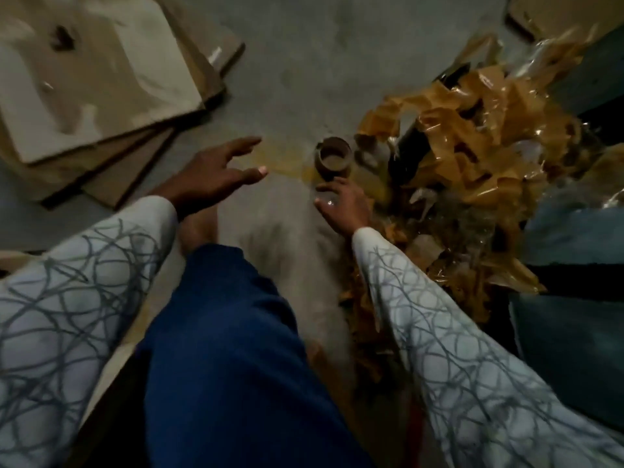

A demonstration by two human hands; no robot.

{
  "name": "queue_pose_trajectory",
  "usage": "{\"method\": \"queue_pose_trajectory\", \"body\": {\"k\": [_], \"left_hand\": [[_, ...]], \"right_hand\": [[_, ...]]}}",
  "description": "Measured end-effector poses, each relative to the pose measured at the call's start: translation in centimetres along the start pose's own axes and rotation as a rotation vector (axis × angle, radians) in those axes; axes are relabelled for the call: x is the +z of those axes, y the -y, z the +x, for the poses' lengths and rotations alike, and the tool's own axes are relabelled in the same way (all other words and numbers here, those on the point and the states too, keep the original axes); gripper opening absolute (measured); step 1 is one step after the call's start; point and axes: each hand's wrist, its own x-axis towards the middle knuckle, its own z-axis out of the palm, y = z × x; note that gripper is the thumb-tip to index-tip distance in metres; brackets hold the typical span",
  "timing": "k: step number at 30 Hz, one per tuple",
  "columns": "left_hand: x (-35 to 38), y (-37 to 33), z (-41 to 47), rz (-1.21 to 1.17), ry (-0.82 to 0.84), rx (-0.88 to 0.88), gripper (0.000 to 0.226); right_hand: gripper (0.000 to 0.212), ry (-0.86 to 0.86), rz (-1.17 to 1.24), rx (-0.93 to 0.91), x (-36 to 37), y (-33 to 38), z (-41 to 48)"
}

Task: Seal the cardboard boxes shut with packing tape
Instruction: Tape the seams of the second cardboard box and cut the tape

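The fingers (pixel 326 188) of the right hand (pixel 341 204) curve at the near side of the tape roll (pixel 334 158), touching it or just short of it. Blur and a small glint by the thumb hide which, so I cannot tell whether they grip anything. The left hand (pixel 209 173) hovers just above the floor (pixel 304 62), its fingers spread and straight, holding nothing.

The roll stands on the floor on its edge, at the rim of a pile of crumpled used tape (pixel 472 130). The flattened cardboard boxes (pixel 94 79) lie well apart from it, at the upper left.

The step in hand looks like picking up the roll. To do it well, close the fingers round the roll's outer wall and lift it straight clear of the sticky scraps beside it. Then find the loose end before carrying it over to the cardboard.

By count there is one sure roll, with what may be a spent core (pixel 369 153) just beside it, too blurred to confirm. The left stack holds at least three flattened sheets. One more piece of cardboard (pixel 526 15) lies at the top right corner.
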Motion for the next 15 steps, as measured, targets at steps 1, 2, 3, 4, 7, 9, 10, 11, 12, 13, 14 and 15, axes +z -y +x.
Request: {"method": "queue_pose_trajectory", "body": {"k": [1,2,3,4,7,9,10,11,12,13,14,15], "left_hand": [[0.6,1.1,1.4,0.019,0.029,-0.006,0.066],[1.1,2.0,2.7,0.024,0.060,-0.005,0.068],[1.5,2.9,3.9,0.022,0.089,-0.001,0.069],[2.0,3.5,4.9,0.013,0.109,0.002,0.070],[3.0,5.2,6.8,-0.050,0.119,-0.020,0.070],[3.5,6.3,7.2,-0.088,0.109,-0.034,0.069],[3.6,6.7,7.0,-0.094,0.106,-0.038,0.068],[3.7,7.1,6.6,-0.101,0.095,-0.045,0.066],[3.7,7.3,6.1,-0.131,0.080,-0.060,0.064],[3.8,7.2,5.3,-0.203,0.062,-0.088,0.060],[3.8,6.9,4.2,-0.304,0.038,-0.113,0.054],[3.7,6.5,2.8,-0.407,0.006,-0.129,0.045]], "right_hand": [[0.036,0.014,-0.037,-0.008,1.0,-0.3,1.7],[0.038,0.023,-0.072,-0.017,2.0,-0.5,3.5],[0.040,0.036,-0.113,-0.015,2.8,-0.8,5.3],[0.042,0.058,-0.160,-0.012,3.5,-1.2,7.0],[0.047,0.093,-0.293,0.035,5.1,-2.2,11.7],[0.052,0.153,-0.377,0.058,6.3,-2.7,13.6],[0.056,0.205,-0.403,0.076,6.9,-2.8,14.1],[0.058,0.251,-0.413,0.099,7.1,-2.6,14.0],[0.059,0.274,-0.389,0.117,7.3,-2.4,13.6],[0.056,0.256,-0.325,0.109,7.4,-2.1,13.0],[0.049,0.201,-0.242,0.075,7.2,-1.7,12.0],[0.043,0.111,-0.135,0.036,6.9,-0.8,10.9]]}}
